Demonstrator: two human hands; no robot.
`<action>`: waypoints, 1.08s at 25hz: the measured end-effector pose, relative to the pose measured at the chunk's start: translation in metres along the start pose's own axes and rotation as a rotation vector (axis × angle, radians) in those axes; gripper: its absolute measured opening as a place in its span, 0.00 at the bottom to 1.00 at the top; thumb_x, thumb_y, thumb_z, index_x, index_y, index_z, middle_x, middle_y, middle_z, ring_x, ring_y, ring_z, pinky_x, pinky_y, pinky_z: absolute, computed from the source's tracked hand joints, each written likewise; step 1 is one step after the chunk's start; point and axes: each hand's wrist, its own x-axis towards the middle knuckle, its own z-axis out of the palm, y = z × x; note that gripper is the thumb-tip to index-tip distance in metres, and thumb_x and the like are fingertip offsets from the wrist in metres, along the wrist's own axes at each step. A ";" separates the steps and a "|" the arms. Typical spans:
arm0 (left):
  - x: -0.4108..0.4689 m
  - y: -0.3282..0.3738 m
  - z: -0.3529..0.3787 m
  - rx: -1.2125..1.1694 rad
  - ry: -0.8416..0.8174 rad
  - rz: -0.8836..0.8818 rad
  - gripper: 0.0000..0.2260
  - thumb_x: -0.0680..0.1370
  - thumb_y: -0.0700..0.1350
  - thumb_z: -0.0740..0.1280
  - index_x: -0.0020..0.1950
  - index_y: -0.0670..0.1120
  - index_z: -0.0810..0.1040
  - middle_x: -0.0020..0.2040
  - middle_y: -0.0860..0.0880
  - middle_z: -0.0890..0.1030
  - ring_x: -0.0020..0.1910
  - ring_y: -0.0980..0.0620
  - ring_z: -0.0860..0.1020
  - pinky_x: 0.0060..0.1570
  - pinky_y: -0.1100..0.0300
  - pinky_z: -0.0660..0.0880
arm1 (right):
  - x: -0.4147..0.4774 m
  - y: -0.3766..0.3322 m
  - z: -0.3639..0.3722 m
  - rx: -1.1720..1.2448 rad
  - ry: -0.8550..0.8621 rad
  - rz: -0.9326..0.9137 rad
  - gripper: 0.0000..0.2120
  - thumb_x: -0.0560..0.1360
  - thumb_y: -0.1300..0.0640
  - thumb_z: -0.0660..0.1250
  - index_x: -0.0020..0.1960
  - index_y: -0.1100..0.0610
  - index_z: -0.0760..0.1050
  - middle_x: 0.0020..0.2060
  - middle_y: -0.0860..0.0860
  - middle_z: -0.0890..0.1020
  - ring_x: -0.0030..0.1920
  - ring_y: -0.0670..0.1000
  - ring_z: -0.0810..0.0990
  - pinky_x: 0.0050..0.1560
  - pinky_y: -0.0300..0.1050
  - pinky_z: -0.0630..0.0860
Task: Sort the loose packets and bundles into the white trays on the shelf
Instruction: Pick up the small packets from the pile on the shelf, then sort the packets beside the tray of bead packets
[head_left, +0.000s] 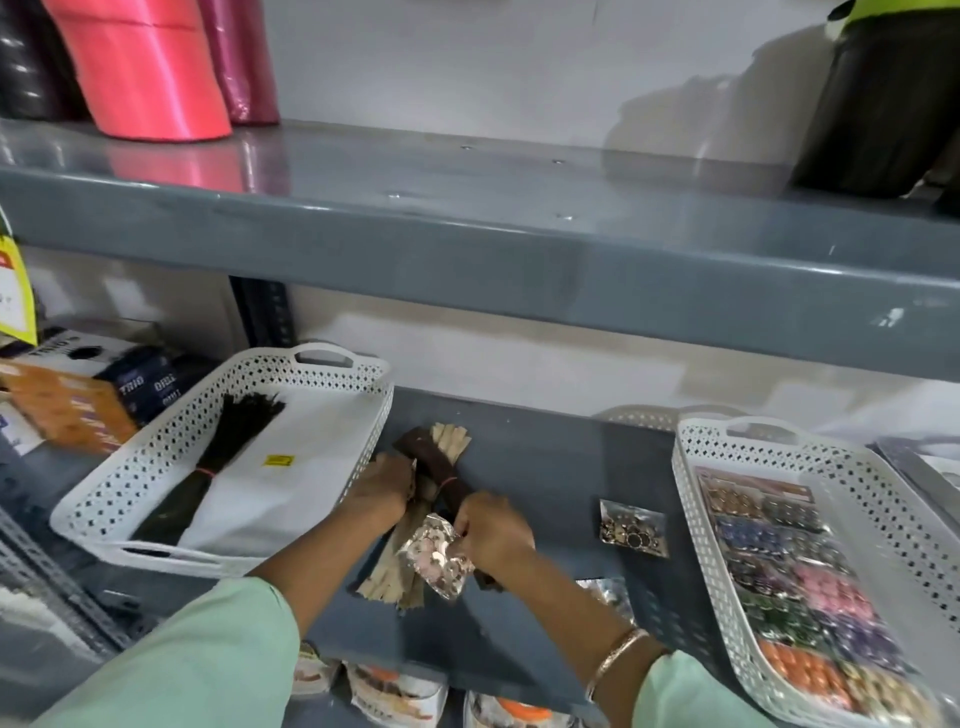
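Note:
Between two white trays, a brown bundle (435, 461) and a beige bundle (451, 439) lie crossed on the grey shelf (545, 467). My left hand (382, 486) is closed on the bundles near their tie. My right hand (493, 527) grips a clear packet of shiny buttons (439, 556) just in front of the bundles. The left white tray (332, 410) holds a dark bundle (218, 457) on white paper. The right white tray (701, 467) holds a card of coloured buttons (795, 587). Another button packet (632, 527) lies loose on the shelf, and a further packet (605, 595) peeks out beside my right forearm.
The upper shelf (467, 228) overhangs close above, carrying pink rolls (150, 67) and a dark roll (883, 104). Boxes (78, 400) stand left of the left tray. More packets (395, 691) sit on the shelf below. A metal tray edge (924, 462) shows at far right.

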 end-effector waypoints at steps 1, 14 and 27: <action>0.000 0.000 -0.001 0.005 0.025 0.019 0.12 0.78 0.36 0.59 0.58 0.36 0.76 0.58 0.37 0.78 0.57 0.39 0.77 0.54 0.53 0.75 | 0.001 0.001 -0.004 0.091 -0.019 0.004 0.10 0.70 0.62 0.71 0.50 0.63 0.78 0.55 0.59 0.82 0.53 0.56 0.81 0.57 0.49 0.79; -0.037 0.109 0.004 0.056 0.109 0.578 0.20 0.75 0.33 0.63 0.66 0.44 0.73 0.62 0.43 0.75 0.63 0.43 0.74 0.63 0.55 0.70 | -0.050 0.133 -0.140 -0.093 0.105 0.044 0.08 0.71 0.69 0.66 0.35 0.61 0.79 0.39 0.60 0.84 0.44 0.55 0.83 0.45 0.41 0.75; -0.039 0.140 0.069 0.030 -0.261 0.725 0.28 0.73 0.26 0.61 0.71 0.43 0.66 0.74 0.46 0.65 0.74 0.48 0.63 0.73 0.59 0.60 | -0.053 0.165 -0.086 -0.758 0.111 0.031 0.12 0.75 0.65 0.62 0.58 0.58 0.74 0.58 0.55 0.81 0.59 0.53 0.78 0.70 0.50 0.58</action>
